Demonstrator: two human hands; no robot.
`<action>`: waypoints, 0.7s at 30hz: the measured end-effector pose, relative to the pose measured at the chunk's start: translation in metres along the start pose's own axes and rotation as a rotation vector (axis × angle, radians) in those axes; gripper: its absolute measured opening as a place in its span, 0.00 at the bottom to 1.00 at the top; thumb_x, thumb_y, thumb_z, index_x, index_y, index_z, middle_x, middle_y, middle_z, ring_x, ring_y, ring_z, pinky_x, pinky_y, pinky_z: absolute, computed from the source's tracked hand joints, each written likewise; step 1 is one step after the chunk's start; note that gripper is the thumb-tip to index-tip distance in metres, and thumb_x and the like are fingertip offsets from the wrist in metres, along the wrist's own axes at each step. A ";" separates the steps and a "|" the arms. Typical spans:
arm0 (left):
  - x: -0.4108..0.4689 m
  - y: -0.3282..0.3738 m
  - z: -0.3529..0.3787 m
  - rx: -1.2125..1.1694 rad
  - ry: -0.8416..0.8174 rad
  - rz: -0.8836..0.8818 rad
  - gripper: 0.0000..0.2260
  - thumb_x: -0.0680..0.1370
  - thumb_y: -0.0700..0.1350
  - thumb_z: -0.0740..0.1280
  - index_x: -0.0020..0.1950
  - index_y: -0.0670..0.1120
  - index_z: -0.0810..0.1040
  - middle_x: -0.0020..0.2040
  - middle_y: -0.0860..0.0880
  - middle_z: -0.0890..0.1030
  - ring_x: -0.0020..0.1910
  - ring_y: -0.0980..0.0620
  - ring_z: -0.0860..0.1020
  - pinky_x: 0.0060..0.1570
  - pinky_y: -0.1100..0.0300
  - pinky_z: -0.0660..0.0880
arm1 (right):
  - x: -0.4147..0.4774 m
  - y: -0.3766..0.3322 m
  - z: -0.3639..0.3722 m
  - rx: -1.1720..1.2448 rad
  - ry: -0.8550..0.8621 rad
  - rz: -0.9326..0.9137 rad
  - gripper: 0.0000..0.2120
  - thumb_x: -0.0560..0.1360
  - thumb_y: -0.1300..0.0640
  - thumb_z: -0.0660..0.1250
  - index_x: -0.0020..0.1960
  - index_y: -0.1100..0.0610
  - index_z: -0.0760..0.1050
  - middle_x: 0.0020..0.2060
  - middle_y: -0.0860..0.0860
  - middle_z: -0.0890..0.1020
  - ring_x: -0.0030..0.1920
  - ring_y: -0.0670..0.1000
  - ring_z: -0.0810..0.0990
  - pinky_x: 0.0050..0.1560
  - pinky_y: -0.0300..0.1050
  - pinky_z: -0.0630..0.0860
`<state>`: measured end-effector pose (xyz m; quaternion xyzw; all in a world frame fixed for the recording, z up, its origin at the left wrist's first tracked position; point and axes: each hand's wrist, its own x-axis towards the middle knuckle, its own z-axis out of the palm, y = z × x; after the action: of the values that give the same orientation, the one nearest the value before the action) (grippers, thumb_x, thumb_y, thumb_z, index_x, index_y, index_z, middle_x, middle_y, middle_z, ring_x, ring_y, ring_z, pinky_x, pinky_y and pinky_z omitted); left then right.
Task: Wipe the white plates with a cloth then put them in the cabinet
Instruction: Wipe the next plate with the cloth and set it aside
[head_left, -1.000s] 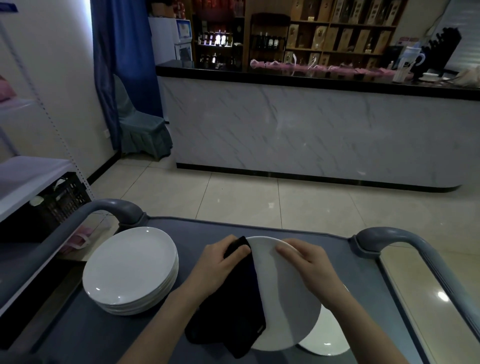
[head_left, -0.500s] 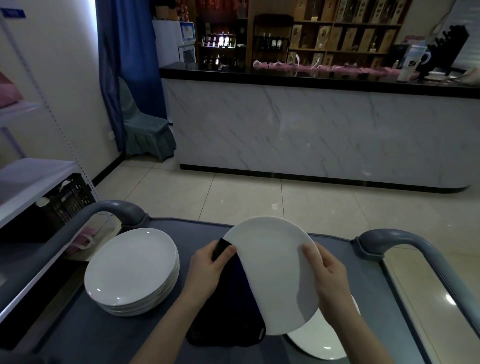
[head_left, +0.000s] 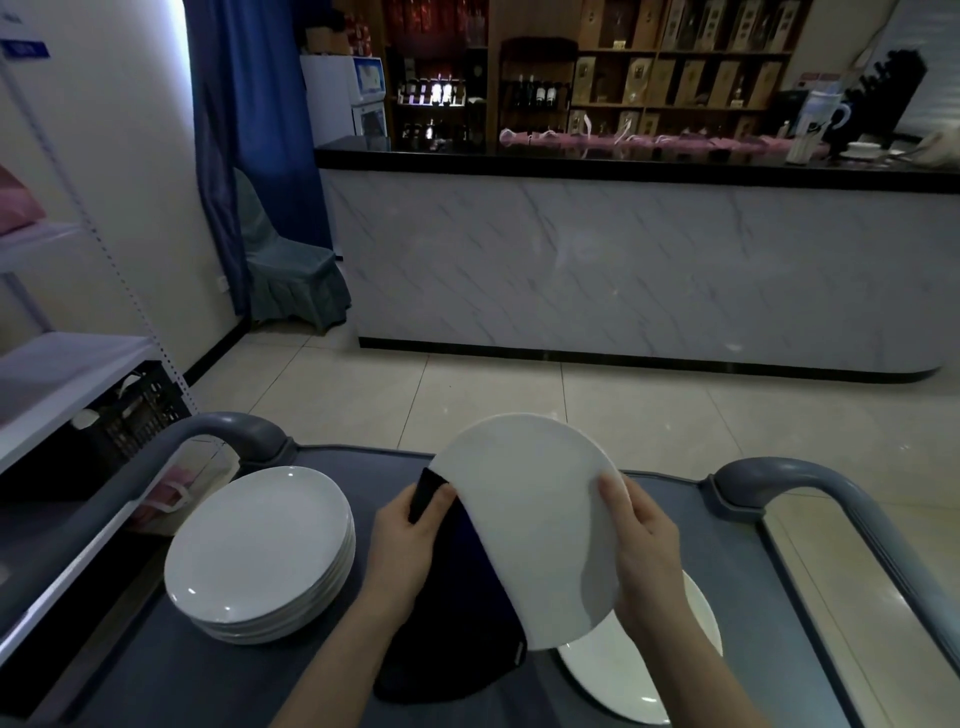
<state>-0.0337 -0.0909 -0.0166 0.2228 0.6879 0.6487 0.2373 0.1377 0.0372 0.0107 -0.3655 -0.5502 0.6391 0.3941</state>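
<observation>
Plate (head_left: 530, 525) held tilted above cart (head_left: 810, 623), between both hands. Right hand (head_left: 644, 551) grips right rim, thumb on face, fingers hidden behind. Left hand (head_left: 405, 540) pinches dark cloth (head_left: 457, 613) against left rim; cloth's far part hidden behind plate. Second plate (head_left: 644, 670) on cart, mostly covered, count beneath unclear. Stack of plates (head_left: 260, 551) at left. Cabinet not identifiable.

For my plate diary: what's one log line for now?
step: wipe | left hand: grips dark cloth | right hand: holds plate, tilted | stack: on cart
</observation>
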 end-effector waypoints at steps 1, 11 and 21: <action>-0.002 -0.001 0.001 0.006 0.033 -0.002 0.09 0.76 0.55 0.69 0.42 0.51 0.83 0.40 0.51 0.85 0.39 0.56 0.82 0.41 0.59 0.77 | -0.002 0.001 0.000 -0.017 -0.023 -0.005 0.09 0.80 0.51 0.65 0.48 0.45 0.84 0.40 0.44 0.85 0.38 0.40 0.80 0.36 0.34 0.76; -0.002 0.015 -0.003 0.349 -0.298 0.229 0.11 0.74 0.44 0.74 0.33 0.51 0.78 0.30 0.52 0.76 0.31 0.59 0.70 0.33 0.63 0.66 | 0.017 -0.019 0.008 -0.829 -0.600 -0.278 0.03 0.77 0.45 0.68 0.46 0.42 0.78 0.41 0.40 0.83 0.44 0.39 0.79 0.45 0.34 0.73; -0.011 -0.001 -0.012 0.091 -0.022 0.071 0.06 0.79 0.47 0.69 0.44 0.48 0.84 0.41 0.49 0.85 0.39 0.57 0.81 0.40 0.59 0.76 | 0.008 0.007 0.002 -0.255 -0.120 -0.155 0.10 0.79 0.53 0.67 0.41 0.48 0.84 0.35 0.46 0.83 0.34 0.39 0.75 0.36 0.31 0.71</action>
<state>-0.0325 -0.1067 -0.0170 0.2647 0.7056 0.6224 0.2114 0.1317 0.0430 0.0038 -0.3303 -0.6759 0.5524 0.3591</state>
